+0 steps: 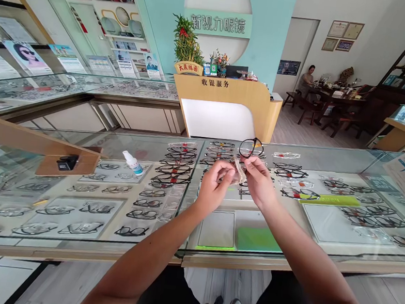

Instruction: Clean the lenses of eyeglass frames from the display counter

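Above the glass counter [297, 155], my right hand [258, 180] pinches a pair of black-framed glasses [250, 148] by the lower part, with the lenses sticking up past my fingers. My left hand [215, 183] is closed on a small beige cloth [239, 171] pressed against the glasses between both hands. Under the glass lie rows of spectacle frames [175, 168].
A small spray bottle [133, 162] lies on the counter to the left, near a wooden stand with a black device [67, 162]. A wooden cashier desk [230, 101] stands beyond the counter. A person [307, 81] sits at a dark table far right.
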Tool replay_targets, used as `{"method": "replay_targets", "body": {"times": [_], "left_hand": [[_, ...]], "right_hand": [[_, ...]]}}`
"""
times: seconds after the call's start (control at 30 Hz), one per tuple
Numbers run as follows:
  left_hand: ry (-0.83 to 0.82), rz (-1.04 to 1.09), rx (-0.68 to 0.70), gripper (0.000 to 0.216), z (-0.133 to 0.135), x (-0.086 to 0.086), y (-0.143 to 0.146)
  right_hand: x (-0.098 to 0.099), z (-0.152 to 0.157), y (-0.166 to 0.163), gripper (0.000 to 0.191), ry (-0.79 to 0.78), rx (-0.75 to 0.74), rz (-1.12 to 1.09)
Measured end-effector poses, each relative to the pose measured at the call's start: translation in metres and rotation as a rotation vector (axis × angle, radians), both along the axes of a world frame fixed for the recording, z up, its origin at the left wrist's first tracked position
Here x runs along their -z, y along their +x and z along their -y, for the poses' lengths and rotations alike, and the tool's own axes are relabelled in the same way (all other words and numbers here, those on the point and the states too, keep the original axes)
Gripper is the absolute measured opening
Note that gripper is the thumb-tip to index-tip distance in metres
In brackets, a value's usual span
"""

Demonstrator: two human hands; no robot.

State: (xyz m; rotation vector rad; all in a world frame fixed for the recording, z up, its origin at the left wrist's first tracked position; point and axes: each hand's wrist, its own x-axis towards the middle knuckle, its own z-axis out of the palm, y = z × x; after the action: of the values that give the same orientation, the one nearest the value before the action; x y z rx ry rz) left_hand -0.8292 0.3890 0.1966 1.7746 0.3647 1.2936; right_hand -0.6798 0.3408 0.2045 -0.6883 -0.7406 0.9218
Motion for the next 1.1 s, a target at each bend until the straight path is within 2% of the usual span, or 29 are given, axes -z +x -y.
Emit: {"method": "replay_targets", "body": {"times": [0.17, 0.3, 0.4, 0.53, 0.63, 0.73, 0.87, 0.93, 1.1], "left_hand": [[-0.067, 0.053, -0.011, 0.035, 0.000, 0.005, 0.003], [-0.181, 0.071, 0.062, 0.050, 0.001, 0.001, 0.003], [-0.311, 0.056, 0.158, 0.058, -0.001, -0.004, 0.003], [-0.570, 0.029, 0.322, 0.067, -0.002, -0.008, 0.003], [-0.696, 0.065, 0.342, 0.065, -0.002, -0.010, 0.003], [-0.652, 0.095, 0.295, 0.061, -0.001, -0.012, 0.002], [-0.467, 0.048, 0.248, 0.051, -0.001, -0.012, 0.001], [-0.406, 0.020, 0.231, 0.052, -0.002, -0.010, 0.001], [-0.398, -0.063, 0.221, 0.062, -0.005, -0.005, 0.000]], "right_hand": [[-0.001, 0.001, -0.004, 0.033, 0.004, -0.009, -0.005], [-0.005, 0.005, -0.006, 0.034, -0.006, -0.045, 0.017], [-0.008, 0.008, -0.007, 0.035, -0.009, -0.068, 0.022], [-0.009, 0.009, -0.006, 0.038, -0.048, -0.135, 0.026], [-0.008, 0.009, -0.006, 0.038, -0.060, -0.149, 0.039], [-0.008, 0.008, -0.007, 0.037, -0.030, -0.165, 0.049], [-0.008, 0.008, -0.007, 0.037, -0.026, -0.143, 0.036], [-0.008, 0.008, -0.006, 0.037, -0.035, -0.134, 0.016], [-0.008, 0.008, -0.005, 0.037, -0.042, -0.112, -0.001]]}}
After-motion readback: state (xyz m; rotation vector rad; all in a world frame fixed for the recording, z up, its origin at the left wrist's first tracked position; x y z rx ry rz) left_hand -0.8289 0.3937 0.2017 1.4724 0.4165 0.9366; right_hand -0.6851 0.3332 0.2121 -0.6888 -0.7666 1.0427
